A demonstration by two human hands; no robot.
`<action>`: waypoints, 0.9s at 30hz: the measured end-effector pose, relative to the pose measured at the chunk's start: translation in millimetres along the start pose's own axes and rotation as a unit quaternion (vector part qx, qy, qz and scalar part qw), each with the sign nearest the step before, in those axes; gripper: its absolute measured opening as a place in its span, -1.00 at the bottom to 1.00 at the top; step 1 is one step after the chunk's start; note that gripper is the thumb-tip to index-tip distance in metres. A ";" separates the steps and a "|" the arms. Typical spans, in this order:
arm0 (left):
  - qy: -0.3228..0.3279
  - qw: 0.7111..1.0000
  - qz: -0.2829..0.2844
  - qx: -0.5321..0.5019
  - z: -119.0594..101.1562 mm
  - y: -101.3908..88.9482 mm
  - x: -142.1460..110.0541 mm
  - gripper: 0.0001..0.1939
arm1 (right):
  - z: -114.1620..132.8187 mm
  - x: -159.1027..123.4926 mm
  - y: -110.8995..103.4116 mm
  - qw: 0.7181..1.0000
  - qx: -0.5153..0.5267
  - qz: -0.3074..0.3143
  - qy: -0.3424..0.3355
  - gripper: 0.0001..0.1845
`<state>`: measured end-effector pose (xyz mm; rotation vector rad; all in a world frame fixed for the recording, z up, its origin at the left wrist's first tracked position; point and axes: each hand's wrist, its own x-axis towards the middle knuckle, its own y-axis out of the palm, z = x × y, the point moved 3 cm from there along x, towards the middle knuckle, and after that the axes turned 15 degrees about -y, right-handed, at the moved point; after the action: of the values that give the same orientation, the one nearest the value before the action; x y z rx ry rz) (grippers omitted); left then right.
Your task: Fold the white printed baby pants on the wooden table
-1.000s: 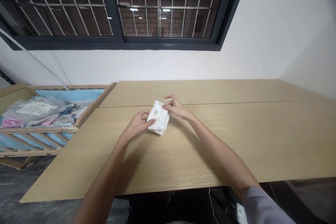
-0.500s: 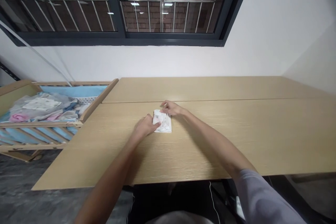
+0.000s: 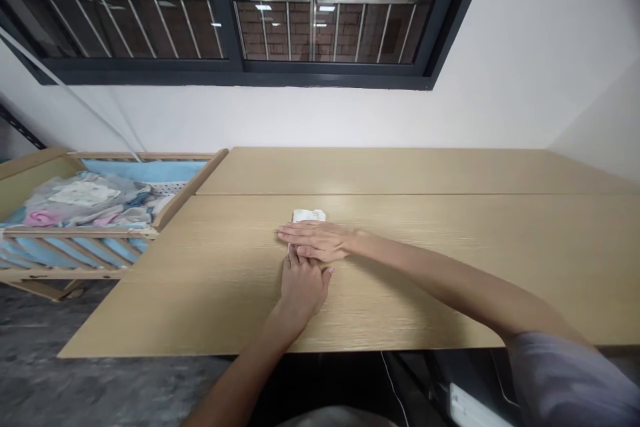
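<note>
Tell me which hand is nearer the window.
The right hand, laid flat across the white cloth; the left hand sits lower, nearer the table's front edge.

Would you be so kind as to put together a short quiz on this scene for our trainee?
1. True or false: the whole top of the cloth is in plain view.
2. Which lies closer to the near edge of the table?
a) right hand
b) left hand
c) neither, they are level
3. Fill in: the lining of the crib is ____.

Key:
1. False: the right hand lies across it, hiding part.
2. b
3. light blue
</note>
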<state>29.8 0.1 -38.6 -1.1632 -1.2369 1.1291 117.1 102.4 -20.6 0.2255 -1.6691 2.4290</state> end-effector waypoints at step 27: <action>-0.040 0.988 0.065 -0.134 50.4 -27.5 36.8 -0.59 | -79.2 -48.7 -23.9 0.950 -0.015 -0.198 0.241 -0.22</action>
<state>-20.1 35.5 -8.4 -1.4279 -1.4233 1.1376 168.4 181.5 -38.3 -0.0393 -1.2949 1.9574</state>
